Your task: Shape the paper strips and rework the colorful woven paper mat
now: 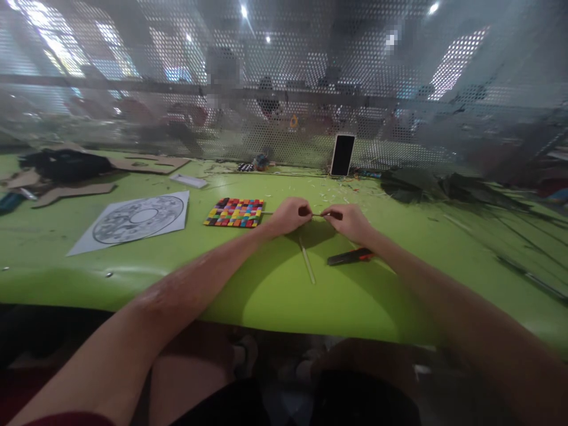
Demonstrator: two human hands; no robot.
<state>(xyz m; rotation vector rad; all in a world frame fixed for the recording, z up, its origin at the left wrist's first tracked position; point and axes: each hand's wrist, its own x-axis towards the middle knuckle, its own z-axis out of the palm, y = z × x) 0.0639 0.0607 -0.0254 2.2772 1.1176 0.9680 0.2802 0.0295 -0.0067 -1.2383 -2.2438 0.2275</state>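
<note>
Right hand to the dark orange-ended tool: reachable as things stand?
Likely yes: the dark tool lies close by, nearer the body, nothing seen covering its dark end. The right hand is pinching a thin strip, though, and would probably have to let go first.

The single head view looks from above and behind the left hand (291,216) and right hand (349,222), facing forward and down over the green table (270,296), set back far enough to include the perforated screen (310,112) beyond the hands and the wearer's legs (190,378) below them
</note>
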